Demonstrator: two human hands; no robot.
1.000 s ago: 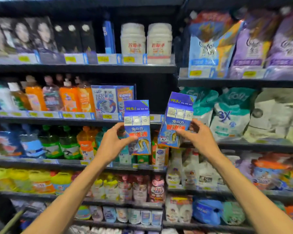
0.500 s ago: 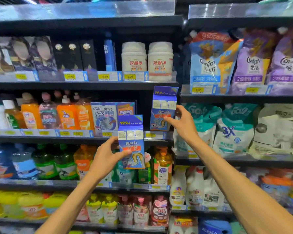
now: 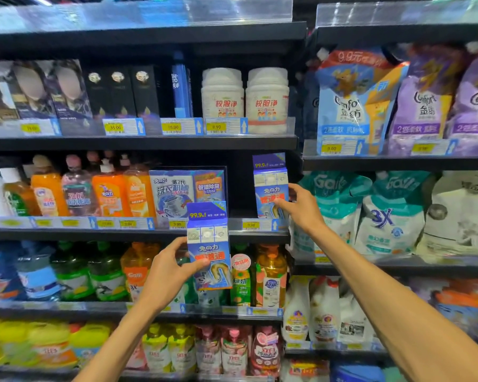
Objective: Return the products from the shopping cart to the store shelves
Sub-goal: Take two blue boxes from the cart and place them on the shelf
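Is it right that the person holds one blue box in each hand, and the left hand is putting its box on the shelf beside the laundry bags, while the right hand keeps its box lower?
Not quite: the hands are swapped. In the head view the right hand sets its blue box on the shelf beside the laundry bags, while the left hand holds the other blue box lower.

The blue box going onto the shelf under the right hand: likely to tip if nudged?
Probably: the box is tall and narrow, upright at the shelf edge. It looks like stiff card, likely light, since the right hand steadies it with fingertips.
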